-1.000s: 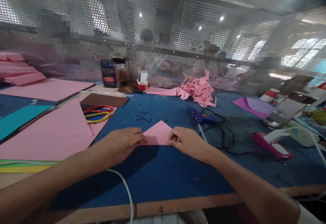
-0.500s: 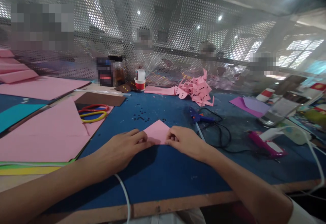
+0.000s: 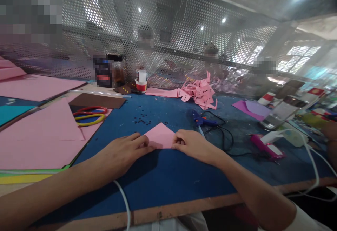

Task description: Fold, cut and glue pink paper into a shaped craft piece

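Observation:
A pink sheet of paper (image 3: 161,136) lies on the blue table, its visible part a triangle with the point facing away from me and a straight edge toward me. My left hand (image 3: 123,152) is on its left corner, thumb and fingers closed over the near edge. On the right corner, my right hand (image 3: 195,145) pinches the paper with curled fingers. Both corners are hidden under the fingers.
Red- and yellow-handled scissors (image 3: 91,116) lie on pink sheets (image 3: 39,136) at left. A blue glue gun (image 3: 202,119) with its cord and a magenta tool (image 3: 267,147) are at right. Black bits (image 3: 142,120) and a pink scrap pile (image 3: 198,92) lie beyond the paper.
My hands have spread slightly apart along the near edge, baring more of the paper between them. The whole view has turned a little to the right.

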### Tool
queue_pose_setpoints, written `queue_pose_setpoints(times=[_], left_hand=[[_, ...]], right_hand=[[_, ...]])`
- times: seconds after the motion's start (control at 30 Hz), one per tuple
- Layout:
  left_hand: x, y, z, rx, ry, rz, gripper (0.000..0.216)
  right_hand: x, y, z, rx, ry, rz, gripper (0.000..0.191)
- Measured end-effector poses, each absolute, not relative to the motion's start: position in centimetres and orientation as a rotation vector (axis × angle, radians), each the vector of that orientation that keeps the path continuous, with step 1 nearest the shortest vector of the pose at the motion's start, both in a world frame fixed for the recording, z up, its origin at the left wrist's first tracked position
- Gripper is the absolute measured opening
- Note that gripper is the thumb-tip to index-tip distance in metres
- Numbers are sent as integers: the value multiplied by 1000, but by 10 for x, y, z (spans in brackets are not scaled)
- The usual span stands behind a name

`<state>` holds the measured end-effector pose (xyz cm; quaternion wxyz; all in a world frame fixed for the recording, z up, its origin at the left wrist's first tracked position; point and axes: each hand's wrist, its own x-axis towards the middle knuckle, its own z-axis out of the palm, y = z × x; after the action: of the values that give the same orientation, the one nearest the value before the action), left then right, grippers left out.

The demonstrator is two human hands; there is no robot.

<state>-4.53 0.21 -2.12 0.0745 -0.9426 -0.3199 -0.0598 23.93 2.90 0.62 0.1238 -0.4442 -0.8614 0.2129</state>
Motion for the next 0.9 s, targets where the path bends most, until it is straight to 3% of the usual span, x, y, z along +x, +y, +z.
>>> queue_pose_setpoints(times=[0.53, 0.9], left_hand=[[-46, 2, -21, -2850, -948, -223, 72], [-46, 2, -22, -2848, -969, -190, 71]], right_hand=[[250, 32, 14, -1332, -2538, 673, 8], [254, 33, 15, -1316, -2561, 672, 8]])
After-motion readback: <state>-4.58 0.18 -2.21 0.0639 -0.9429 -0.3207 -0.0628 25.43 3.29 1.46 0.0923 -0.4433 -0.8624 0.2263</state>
